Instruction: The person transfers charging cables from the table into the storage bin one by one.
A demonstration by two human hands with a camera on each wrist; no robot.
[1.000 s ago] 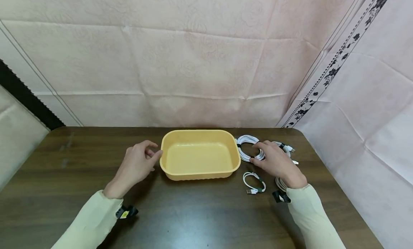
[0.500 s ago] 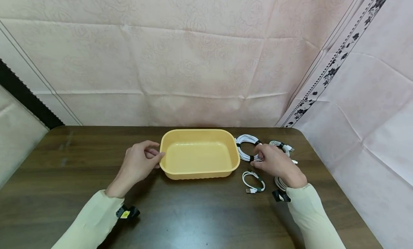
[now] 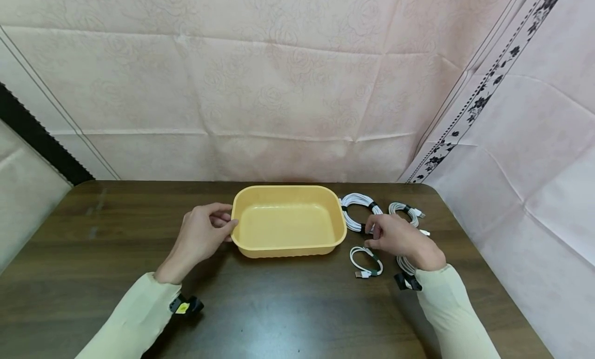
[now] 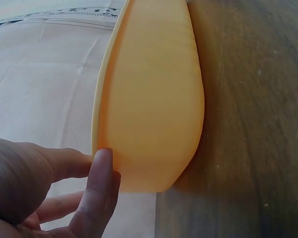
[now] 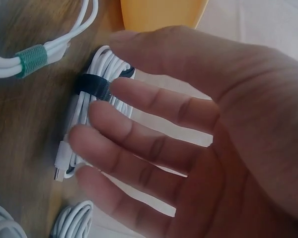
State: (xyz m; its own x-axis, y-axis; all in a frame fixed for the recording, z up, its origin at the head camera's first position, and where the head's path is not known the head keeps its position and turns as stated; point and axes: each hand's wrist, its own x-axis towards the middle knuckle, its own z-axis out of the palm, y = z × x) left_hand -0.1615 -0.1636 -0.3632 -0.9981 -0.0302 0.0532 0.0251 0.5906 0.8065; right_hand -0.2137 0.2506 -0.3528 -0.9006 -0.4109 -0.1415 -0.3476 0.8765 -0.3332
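Note:
My left hand pinches the left rim of a yellow plastic basin in the head view. The left wrist view shows the thumb at the rim and fingertips against the outer wall. My right hand is held, fingers spread and bent a little, beside a large coiled white cable with black straps. Nothing is in its grasp in the right wrist view, where the fingertips overlap the coil. Just in front of that hand lies a small white USB cable with a green strap.
Another coiled white cable lies behind the right hand, plugs showing. A further coil is partly hidden under the right wrist. The brown wooden table meets a pale cloth at its back edge.
My right hand has drawn back from the large coil toward the near side of it. My left thumb has come onto the basin's rim. Basin and cables stay about where they were.

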